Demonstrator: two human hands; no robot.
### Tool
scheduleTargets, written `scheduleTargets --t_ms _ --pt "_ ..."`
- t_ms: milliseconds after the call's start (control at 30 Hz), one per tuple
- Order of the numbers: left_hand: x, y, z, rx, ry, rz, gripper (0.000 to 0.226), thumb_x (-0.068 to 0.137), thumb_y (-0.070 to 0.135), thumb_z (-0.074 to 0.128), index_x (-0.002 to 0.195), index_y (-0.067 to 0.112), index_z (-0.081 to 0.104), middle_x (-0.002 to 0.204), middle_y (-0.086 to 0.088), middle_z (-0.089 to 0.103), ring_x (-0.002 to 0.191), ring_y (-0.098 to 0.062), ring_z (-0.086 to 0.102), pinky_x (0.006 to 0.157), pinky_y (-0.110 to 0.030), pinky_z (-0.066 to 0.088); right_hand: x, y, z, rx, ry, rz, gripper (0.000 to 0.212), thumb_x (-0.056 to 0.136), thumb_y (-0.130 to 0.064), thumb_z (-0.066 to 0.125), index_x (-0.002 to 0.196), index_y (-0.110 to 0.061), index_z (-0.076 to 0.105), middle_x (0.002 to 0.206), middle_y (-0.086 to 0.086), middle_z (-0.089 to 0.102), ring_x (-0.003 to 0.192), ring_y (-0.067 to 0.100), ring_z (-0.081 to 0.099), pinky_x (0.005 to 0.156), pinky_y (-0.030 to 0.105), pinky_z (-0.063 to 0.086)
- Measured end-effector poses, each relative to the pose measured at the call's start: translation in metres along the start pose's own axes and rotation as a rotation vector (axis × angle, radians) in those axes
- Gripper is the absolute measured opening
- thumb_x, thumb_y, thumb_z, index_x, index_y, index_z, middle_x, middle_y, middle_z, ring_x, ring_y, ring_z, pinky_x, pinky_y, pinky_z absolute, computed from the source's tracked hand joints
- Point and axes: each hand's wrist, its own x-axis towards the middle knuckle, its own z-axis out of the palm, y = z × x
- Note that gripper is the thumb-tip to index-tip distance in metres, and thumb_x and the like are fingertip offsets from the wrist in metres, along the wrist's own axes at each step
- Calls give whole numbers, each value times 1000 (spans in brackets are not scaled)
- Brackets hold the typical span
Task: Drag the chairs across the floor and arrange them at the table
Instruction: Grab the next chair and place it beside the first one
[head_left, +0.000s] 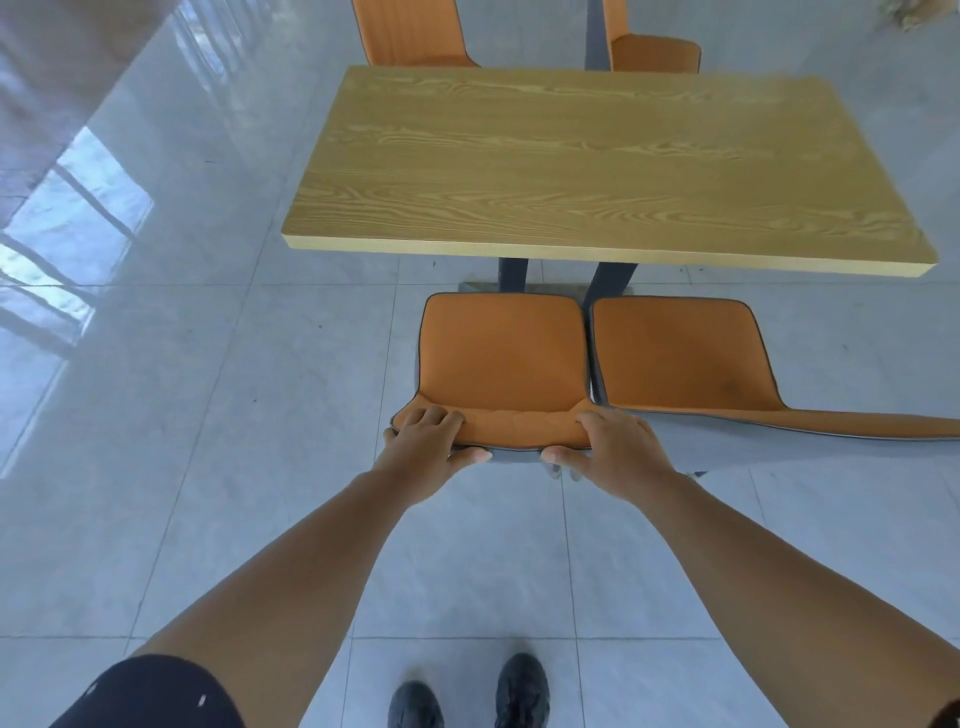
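An orange chair (501, 353) with a grey back stands at the near side of the wooden table (597, 166), its seat facing the table. My left hand (428, 441) grips the left end of its backrest top and my right hand (613, 449) grips the right end. A second orange chair (680, 353) stands right beside it, touching or nearly touching. Two more orange chairs (410, 31) (654, 52) stand at the table's far side.
Glossy pale tiled floor (208, 415) lies all around, with window glare at the left. Dark table legs (608, 283) stand just beyond the near chairs' seats. My black shoes (467, 696) are on the tiles behind the held chair.
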Motion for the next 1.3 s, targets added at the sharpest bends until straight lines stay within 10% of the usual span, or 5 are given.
scheduleTargets --t_ms 767,1300 --pt "-11 21 21 -3 44 -50 64 88 75 36 121 21 47 128 -1 50 127 -29 39 97 -53 40 -14 16 -2 12 -56 -10 113 61 -97 20 136 -20 52 139 -2 55 130 20 46 111 42 34" --pt "-20 35 9 59 -59 -216 72 87 77 33 133 21 38 150 -9 36 144 -35 25 111 -69 26 -29 -8 -1 -129 -26 118 89 80 -86 28 135 -18 46 140 2 50 135 24 39 109 45 29"
